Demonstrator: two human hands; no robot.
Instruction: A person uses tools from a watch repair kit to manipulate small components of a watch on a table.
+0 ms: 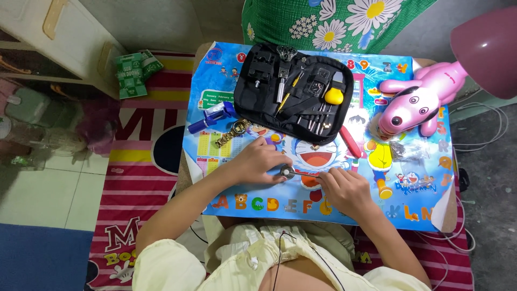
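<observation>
- The watch case (288,172) is small, round and silvery, with a dark centre. It lies flat on the colourful cartoon mat (414,161), near the mat's front edge, just above the row of big letters. The fingertips of the left hand (261,160) press on it from its left side.
- The thin tool (308,174) is a slim rod with a reddish shaft. It lies almost level, just right of the watch case, its tip touching the case's rim. The right hand (344,188) pinches its far end, low over the mat.
</observation>
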